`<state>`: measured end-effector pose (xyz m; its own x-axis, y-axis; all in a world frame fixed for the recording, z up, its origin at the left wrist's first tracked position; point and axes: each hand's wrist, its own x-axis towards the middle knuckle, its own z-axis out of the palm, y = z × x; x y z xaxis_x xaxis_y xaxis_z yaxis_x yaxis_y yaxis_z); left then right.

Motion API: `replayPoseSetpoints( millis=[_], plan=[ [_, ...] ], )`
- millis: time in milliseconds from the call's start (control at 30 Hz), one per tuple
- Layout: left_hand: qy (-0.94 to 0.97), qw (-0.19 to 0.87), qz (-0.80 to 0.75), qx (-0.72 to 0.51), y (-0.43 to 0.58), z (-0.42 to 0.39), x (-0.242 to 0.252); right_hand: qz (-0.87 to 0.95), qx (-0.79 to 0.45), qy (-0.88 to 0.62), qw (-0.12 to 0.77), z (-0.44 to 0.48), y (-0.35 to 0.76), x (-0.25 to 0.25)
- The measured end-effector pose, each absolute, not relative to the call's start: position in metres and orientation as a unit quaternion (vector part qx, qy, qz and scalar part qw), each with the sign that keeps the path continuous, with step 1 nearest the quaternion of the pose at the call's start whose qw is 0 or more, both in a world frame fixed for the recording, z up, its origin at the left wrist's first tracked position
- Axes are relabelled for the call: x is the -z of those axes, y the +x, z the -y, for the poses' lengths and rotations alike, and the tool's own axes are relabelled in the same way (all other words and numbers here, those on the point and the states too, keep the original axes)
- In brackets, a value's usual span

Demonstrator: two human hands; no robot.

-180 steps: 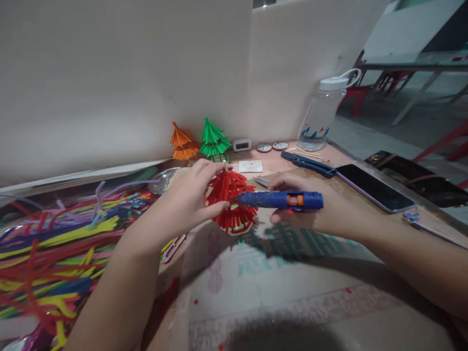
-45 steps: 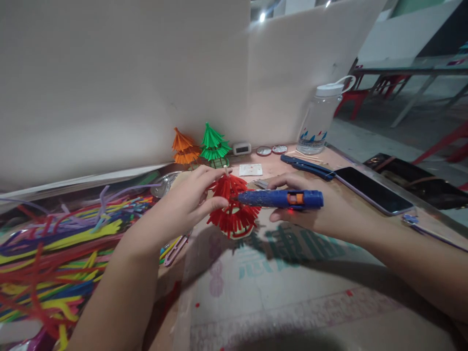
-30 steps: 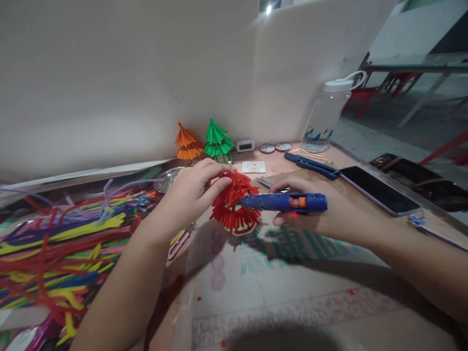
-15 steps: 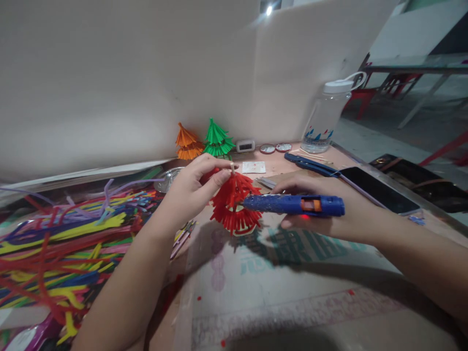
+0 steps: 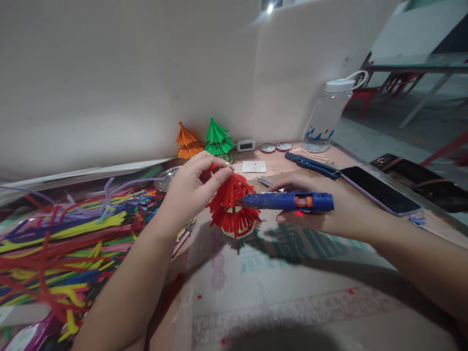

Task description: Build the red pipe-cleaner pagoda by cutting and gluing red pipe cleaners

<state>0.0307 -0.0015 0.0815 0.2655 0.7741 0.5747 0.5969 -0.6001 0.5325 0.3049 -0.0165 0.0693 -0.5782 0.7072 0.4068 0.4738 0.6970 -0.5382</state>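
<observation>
My left hand (image 5: 199,187) pinches the top of a red pipe-cleaner tree (image 5: 236,222), which hangs in tiers over a pale base just above the work sheet. A blue hot glue gun (image 5: 280,202) is in my right hand (image 5: 310,187), its nozzle pointing left into the gap between the tree's upper and lower tiers. A red light glows on the gun's underside. Whether the nozzle touches the tree I cannot tell. Behind my left hand stand an orange tree (image 5: 188,141) and a green tree (image 5: 217,136) of the same make.
Many coloured pipe cleaners (image 5: 66,243) lie heaped on the left. To the right are a phone (image 5: 380,190), dark blue pliers-like tool (image 5: 312,165) and a clear water bottle (image 5: 321,117). A small digital display (image 5: 245,145) and a white packet (image 5: 254,166) sit at the back.
The glue gun has shifted slightly left with my right hand. The red tree has tilted a little, its top leaning in my left fingers.
</observation>
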Motion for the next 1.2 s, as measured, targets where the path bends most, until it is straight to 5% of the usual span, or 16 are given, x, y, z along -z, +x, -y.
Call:
replayPoseSetpoints(
  millis=[733,1033,1200],
  plan=[
    [0.789,0.088,-0.432,-0.428,0.031,0.001,-0.082,0.853,-0.223,-0.351,0.315,0.014,0.306,-0.065],
    [0.779,0.057,-0.463,-0.420,0.033,0.003,-0.086,0.751,-0.281,-0.353,0.483,-0.006,0.315,-0.065],
    [0.787,0.076,-0.465,-0.399,0.027,0.004,-0.090,0.733,-0.278,-0.428,0.450,-0.054,0.322,-0.036]
  ],
)
